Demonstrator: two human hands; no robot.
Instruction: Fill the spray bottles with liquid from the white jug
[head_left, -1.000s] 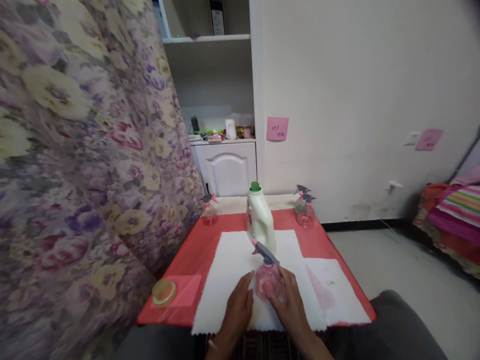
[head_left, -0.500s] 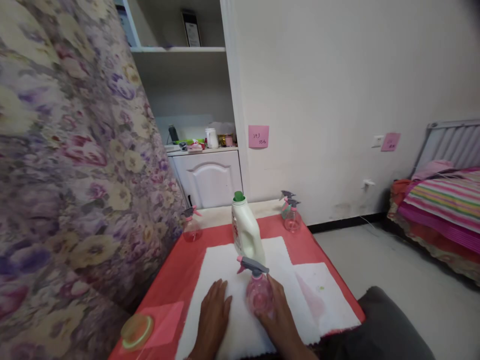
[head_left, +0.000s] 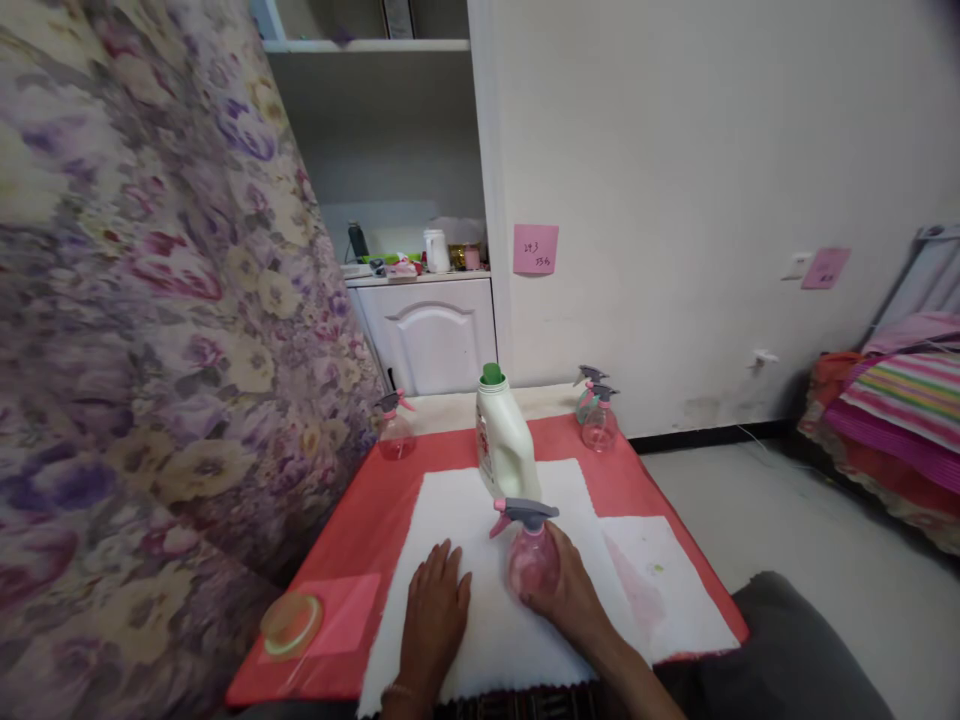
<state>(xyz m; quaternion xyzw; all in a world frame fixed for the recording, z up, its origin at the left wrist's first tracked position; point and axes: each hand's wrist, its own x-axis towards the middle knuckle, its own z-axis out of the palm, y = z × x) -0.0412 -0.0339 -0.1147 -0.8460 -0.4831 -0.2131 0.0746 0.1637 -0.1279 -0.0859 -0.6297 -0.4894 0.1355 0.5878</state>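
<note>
Head view: right hand point(head_left: 571, 590) around the pink spray bottle point(head_left: 531, 558).

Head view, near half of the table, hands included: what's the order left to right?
Round amber item → left hand → held spray bottle → right hand → smaller white sheet.

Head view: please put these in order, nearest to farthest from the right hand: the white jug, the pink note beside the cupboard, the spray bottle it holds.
1. Spray bottle, in the right hand.
2. White jug, ahead of the hand.
3. Pink note, on the wall behind.
</note>
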